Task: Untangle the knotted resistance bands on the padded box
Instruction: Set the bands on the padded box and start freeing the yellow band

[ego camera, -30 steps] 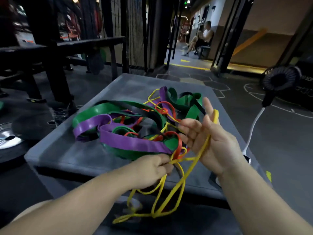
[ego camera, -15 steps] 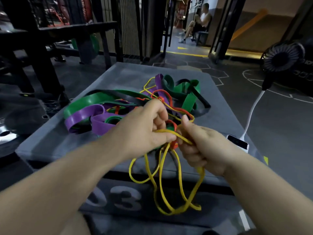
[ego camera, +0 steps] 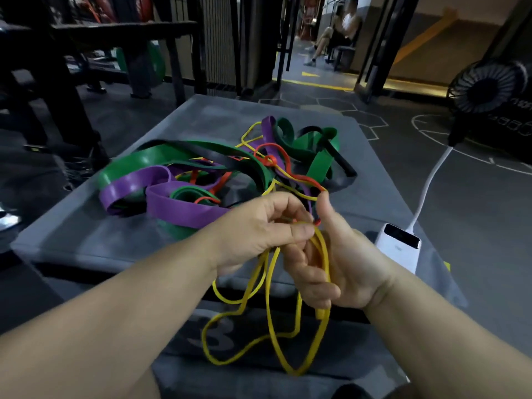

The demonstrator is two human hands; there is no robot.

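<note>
Nearest to me, loops of the yellow band hang down over the front face of the padded box, where I can read a pale "3"; any figure beside it is hidden behind my forearm. My left hand pinches the yellow band between thumb and curled fingers, right at the near edge of the pile. My right hand is just beside it, palm turned towards me, its fingers curled round a strand of the same band and its thumb raised, the tip close to the red band.

The box top carries the whole tangle: a wide purple band and a wide green band on the left, the thin red one knotted with yellow in the middle, and a black band looped with more green at the far right.

Half a second ago both hands pinched the yellow band close together above the pile; since then the right hand has rolled open towards me and more yellow hangs in front.

A white power bank lies at the box's right edge, its cable running up to a black fan on the floor. I cannot read its display. Far back, people sit on a bench.
</note>
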